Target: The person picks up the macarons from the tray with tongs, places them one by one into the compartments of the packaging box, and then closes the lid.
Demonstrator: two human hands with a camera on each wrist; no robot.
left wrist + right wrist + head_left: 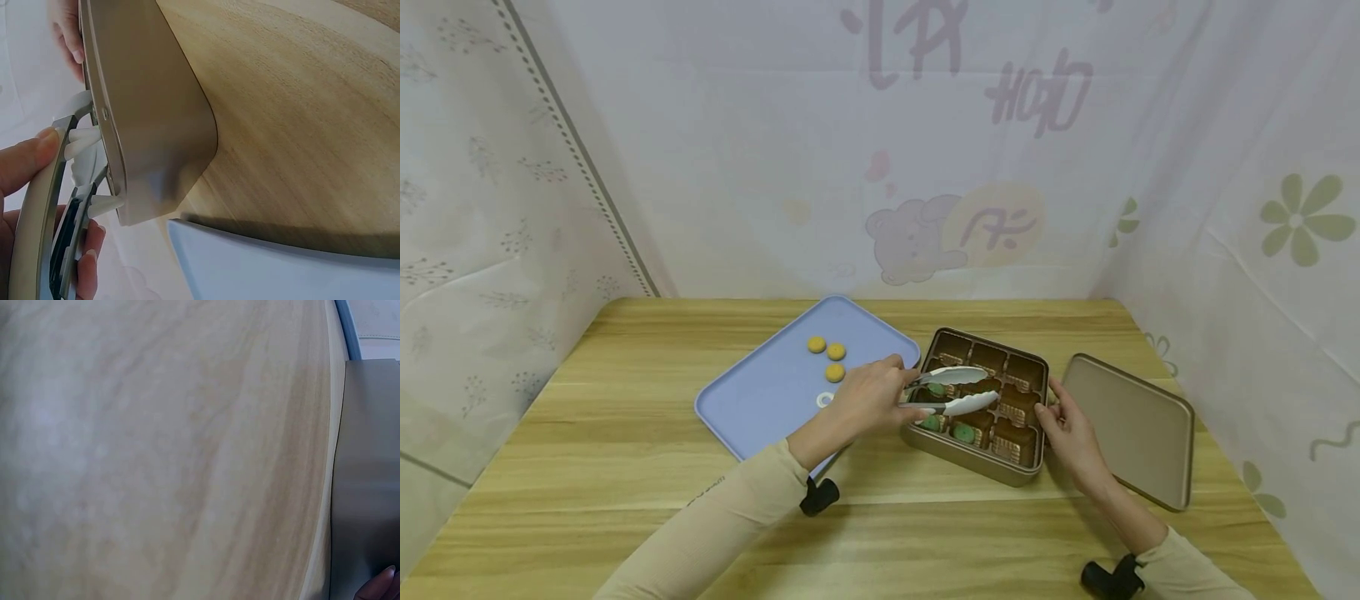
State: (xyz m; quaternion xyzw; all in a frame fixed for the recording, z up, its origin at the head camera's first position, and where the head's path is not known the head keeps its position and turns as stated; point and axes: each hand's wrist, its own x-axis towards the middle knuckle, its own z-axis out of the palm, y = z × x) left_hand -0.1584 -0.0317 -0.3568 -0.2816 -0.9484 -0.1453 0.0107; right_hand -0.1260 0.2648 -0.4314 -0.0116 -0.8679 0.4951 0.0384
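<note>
In the head view my left hand [868, 392] holds metal tongs with white scalloped tips [972, 404]. The tongs' arms are spread above a brown tin box [973, 462], with nothing seen between the tips. Dividers split the tin's inside into several compartments. Green round cookies [964, 433] sit in some near-left ones. My left thumb and fingers also press the tongs [39, 212] in the left wrist view. At the tin's right side my right hand [1078, 442] rests thumb and fingers against the rim and wall; one fingertip shows by the tin wall [369, 487] in the right wrist view.
A blue tray [760, 408] lies left of the tin, bearing three yellow cookies [835, 372] and a small white ring [825, 400]. The tin's flat lid [1138, 425] lies to the right. Patterned cloth [737, 167] hangs behind and beside the wooden table [925, 542].
</note>
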